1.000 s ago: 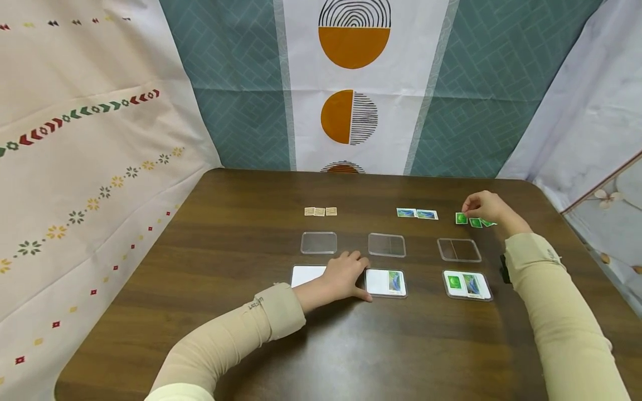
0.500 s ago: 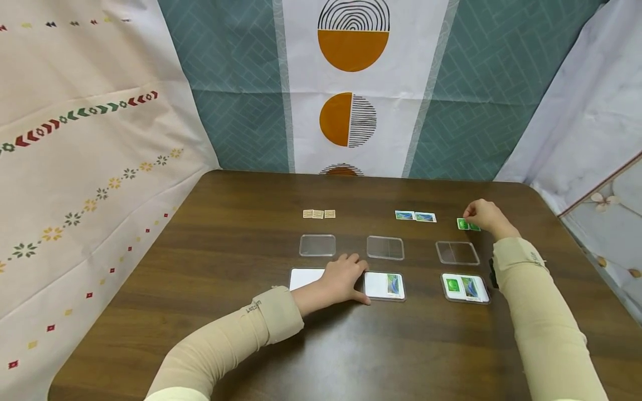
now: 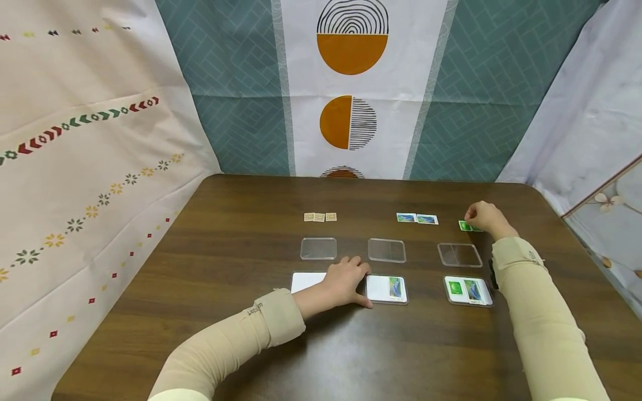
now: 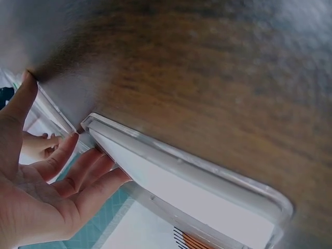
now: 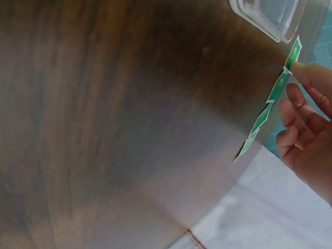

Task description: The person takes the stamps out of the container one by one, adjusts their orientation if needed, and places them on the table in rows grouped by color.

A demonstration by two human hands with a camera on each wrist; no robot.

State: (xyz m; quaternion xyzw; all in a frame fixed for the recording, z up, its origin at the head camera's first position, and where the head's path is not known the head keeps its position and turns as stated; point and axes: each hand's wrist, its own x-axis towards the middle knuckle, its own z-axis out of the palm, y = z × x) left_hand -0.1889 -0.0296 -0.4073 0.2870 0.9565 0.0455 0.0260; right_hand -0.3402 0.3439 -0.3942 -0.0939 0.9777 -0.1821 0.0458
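Note:
My left hand (image 3: 345,281) rests on the table between two clear plastic cases with white inserts. Its thumb and index fingertip lie along the left edge of the middle case (image 3: 377,288), which holds one blue picture stamp (image 3: 395,288). Its other fingers overlap the left case (image 4: 197,192), whose insert is bare white where it shows. At the far right, my right hand (image 3: 489,219) pinches at the nearest green stamp (image 5: 294,53) of an overlapping row, thumb and index together at its edge. The remaining green stamps (image 5: 261,119) run along beside the curled fingers.
The right case (image 3: 468,291) holds one green and one blue stamp. Three clear lids (image 3: 319,249) lie in a row behind the cases. Farther back are three tan stamps (image 3: 319,217) and two blue stamps (image 3: 417,218). Patterned cloths (image 3: 241,100) hang around the dark wooden table (image 3: 200,334).
My right hand shifted slightly right and nearer over the green stamps, now covering more of the row, then held there over the last half second. My left hand stayed in place.

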